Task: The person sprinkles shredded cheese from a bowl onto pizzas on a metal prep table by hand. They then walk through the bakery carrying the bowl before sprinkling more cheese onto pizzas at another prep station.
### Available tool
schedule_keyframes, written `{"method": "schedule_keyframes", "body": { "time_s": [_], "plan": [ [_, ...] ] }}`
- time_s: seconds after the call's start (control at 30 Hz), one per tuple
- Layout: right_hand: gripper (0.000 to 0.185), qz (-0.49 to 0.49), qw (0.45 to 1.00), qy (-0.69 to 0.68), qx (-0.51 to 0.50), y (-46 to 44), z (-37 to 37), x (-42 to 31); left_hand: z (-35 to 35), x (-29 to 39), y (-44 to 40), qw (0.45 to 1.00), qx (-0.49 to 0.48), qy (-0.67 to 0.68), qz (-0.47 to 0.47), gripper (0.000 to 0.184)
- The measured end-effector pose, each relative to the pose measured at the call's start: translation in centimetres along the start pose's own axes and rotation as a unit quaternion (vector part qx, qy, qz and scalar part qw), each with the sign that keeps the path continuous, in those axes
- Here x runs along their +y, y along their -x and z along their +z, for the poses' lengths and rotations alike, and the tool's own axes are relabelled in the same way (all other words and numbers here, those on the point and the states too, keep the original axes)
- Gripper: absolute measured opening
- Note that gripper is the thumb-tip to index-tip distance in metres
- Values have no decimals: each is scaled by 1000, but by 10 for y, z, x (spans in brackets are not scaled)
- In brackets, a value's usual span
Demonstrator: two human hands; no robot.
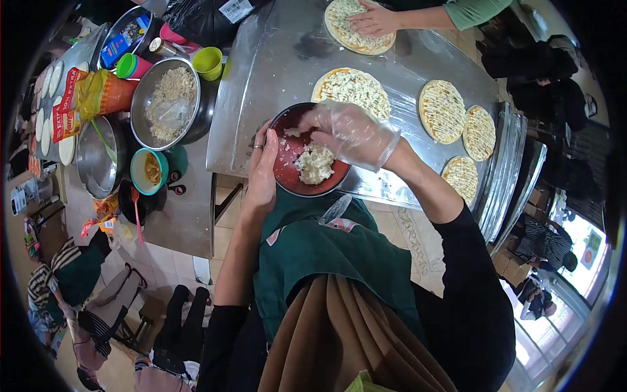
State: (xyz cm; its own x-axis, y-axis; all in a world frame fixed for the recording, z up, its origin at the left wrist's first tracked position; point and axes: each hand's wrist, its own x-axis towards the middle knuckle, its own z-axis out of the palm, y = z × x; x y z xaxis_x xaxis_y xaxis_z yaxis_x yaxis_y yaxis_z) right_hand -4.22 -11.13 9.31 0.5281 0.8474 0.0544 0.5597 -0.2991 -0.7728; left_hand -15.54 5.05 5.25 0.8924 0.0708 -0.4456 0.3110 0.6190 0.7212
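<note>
My left hand (264,166) grips the left rim of a bowl (285,171), dark outside and red inside, its fingers closed on the edge. A clump of white grated cheese (315,164) lies in the bowl, with loose crumbs beside it. In a clear plastic glove, my right hand (356,136) reaches over the right rim, fingers curled inside the bowl. Whatever those fingers hold is hidden. Just beyond the bowl, a pizza (353,88) topped with white shreds rests on the metal table (274,72).
Another person's hand (375,21) touches a far pizza (359,42). More pizzas (442,111) with drizzled sauce lie at right, near stacked trays (503,163). At left stand a steel bowl (137,117) of grated cheese, a turquoise bowl (135,173), a green cup (208,62) and a steel pot (88,160).
</note>
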Motion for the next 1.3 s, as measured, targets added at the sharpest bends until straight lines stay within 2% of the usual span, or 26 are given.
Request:
{"method": "schedule_keyframes", "body": {
  "time_s": [0.07, 0.13, 0.23, 0.37, 0.4, 0.5, 0.53, 0.63, 0.67, 0.8, 0.9, 0.93, 1.03, 1.13, 1.17, 1.2, 1.23, 1.27, 1.3],
  "plan": [
    [11, -9, 979, 188, -82, 10, 6, -3, 2, 1, 0, 1000, -4, 0, 0, 48],
    [11, -2, 927, 346, -147, 17, 19, -11, 7, 4, 0, 1000, -10, -24, 14, 48],
    [12, -11, 927, 353, -129, 26, 33, -6, 8, 0, 0, 999, -10, -34, 12, 49],
    [14, -8, 956, 287, -55, 22, 15, -10, 10, 1, 0, 1000, -18, -6, -3, 49],
    [17, -35, 969, 232, -78, 18, 2, -8, 10, 2, 0, 1000, -21, 9, -13, 49],
    [20, 1, 1000, -15, 11, 5, -10, -18, 9, 2, -2, 999, -25, 38, -24, 48],
    [22, -6, 1000, 0, 3, 3, -16, -19, 9, 1, -3, 999, -23, 36, -18, 47],
    [21, 75, 988, 80, -106, 10, -14, -9, 8, 0, -4, 998, -38, 44, -19, 46],
    [20, 62, 972, 163, -157, 13, -10, -6, 8, 0, -4, 997, -45, 50, -21, 46],
    [24, -2, 985, 163, -66, 23, 14, -4, 17, 6, -1, 999, -32, 2, 5, 45],
    [27, -12, 984, 176, -16, 28, 37, 3, 26, 7, 1, 1000, -24, -5, 3, 45],
    [21, -20, 987, 161, 7, 27, 36, -2, 27, 6, 2, 1000, -20, -7, 3, 45],
    [21, 57, 980, 166, -95, 26, 33, 4, 25, 4, 1, 1000, -21, 5, -6, 49],
    [17, 94, 985, 86, -116, 12, 15, 1, 19, -3, -4, 999, -4, 20, -27, 50],
    [16, 91, 991, 38, -85, 8, 5, -4, 15, -6, -7, 999, 8, 23, -34, 50],
    [15, 87, 995, -11, -55, 5, -6, -9, 9, -8, -8, 997, -20, 53, -52, 66],
    [13, 83, 994, -61, -24, 5, -13, -11, 7, -11, -9, 997, -24, 50, -48, 66],
    [9, 61, 997, -46, 17, 7, -17, -9, 5, -13, -11, 997, -30, 47, -43, 66],
    [9, 57, 998, 33, -21, 11, -20, -6, 6, -13, -11, 998, -36, 45, -39, 66]
  ]
}}
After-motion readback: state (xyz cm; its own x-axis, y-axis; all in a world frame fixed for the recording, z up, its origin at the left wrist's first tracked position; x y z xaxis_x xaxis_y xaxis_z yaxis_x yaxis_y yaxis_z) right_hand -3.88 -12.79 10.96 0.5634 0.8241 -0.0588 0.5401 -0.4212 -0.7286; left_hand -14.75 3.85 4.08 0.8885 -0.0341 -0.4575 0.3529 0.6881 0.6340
